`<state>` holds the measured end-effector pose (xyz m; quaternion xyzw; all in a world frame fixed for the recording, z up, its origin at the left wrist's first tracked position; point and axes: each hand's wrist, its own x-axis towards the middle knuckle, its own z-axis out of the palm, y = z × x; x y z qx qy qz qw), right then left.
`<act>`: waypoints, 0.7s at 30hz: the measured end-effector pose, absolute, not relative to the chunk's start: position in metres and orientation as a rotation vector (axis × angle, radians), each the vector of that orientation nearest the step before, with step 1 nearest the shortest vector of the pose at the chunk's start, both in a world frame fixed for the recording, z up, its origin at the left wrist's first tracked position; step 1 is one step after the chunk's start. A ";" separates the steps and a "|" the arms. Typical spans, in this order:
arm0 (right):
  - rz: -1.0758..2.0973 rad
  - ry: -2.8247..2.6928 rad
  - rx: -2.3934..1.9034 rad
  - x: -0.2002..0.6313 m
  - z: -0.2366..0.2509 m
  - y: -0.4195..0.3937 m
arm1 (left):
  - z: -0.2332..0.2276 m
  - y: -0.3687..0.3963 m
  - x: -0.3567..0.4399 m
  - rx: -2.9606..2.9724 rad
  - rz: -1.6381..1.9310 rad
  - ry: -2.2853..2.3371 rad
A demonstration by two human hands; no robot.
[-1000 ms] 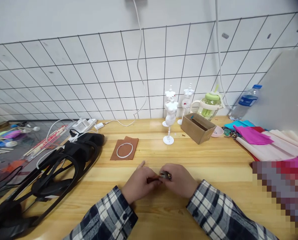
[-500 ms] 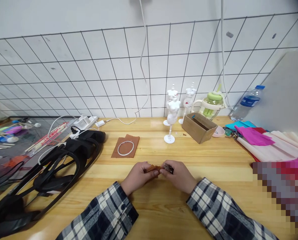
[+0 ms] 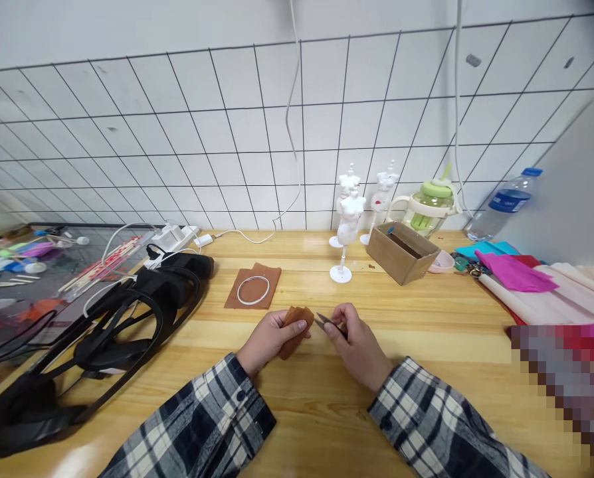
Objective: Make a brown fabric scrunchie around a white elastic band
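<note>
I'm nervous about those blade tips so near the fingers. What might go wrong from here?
1. The snips in the right hand point at the left hand; a slip may nick a finger.
2. The small brown piece is pinched only at its edge and may twist, spoiling a cut.

left hand point(image 3: 270, 335): low over the table, fingers curled shut around a grip, thumb on top, knuckles toward the right | right hand point(image 3: 357, 340): just beside it, apart, fingers pinched closed, pointing left | forearms: both in plaid sleeves, coming in from the bottom edge, converging toward the centre
</note>
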<state>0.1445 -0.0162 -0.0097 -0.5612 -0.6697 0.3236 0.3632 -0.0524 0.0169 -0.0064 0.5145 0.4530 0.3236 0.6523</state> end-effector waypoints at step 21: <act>0.791 -2.047 -1.594 0.142 -0.006 -0.023 | -0.003 0.018 -0.051 1.192 0.684 1.008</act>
